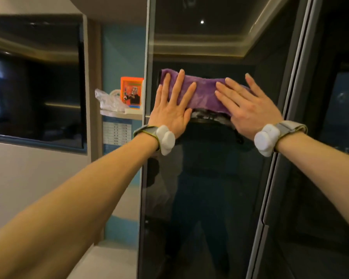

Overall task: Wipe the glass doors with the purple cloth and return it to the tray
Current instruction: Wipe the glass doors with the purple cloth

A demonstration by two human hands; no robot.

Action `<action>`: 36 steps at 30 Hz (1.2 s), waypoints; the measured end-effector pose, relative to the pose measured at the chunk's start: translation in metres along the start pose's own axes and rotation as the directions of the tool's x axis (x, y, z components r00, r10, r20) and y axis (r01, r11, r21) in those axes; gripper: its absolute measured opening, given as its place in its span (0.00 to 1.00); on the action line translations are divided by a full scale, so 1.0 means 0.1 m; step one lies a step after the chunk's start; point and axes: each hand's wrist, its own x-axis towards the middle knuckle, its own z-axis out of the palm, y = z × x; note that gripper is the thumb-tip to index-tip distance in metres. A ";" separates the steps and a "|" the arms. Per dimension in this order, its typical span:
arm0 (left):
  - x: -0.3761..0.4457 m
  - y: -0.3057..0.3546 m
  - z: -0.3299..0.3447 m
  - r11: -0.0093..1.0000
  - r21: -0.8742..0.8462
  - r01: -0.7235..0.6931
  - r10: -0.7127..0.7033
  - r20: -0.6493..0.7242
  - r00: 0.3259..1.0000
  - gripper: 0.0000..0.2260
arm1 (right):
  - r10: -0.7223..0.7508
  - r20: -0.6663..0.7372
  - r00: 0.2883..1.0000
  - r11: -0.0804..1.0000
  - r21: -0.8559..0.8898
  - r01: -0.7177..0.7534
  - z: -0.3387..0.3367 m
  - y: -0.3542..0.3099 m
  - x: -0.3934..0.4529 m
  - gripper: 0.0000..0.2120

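Here purple cloth (204, 93) pinned flat on glass door (210, 188) under both hands: left hand (172, 109), right hand (248, 109).

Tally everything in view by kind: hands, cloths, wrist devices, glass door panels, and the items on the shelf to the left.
Hands: 2, left hand and right hand
Purple cloth: 1
White wrist devices: 2
Glass door panels: 2
Orange box: 1
Clear plastic bag: 1
Total: 9
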 end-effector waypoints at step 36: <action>0.00 -0.37 0.00 1.000 0.006 0.010 -0.010 -0.026 1.000 0.28 | 0.198 -0.058 0.979 0.962 0.203 -0.182 0.19 -0.32 0.39 0.29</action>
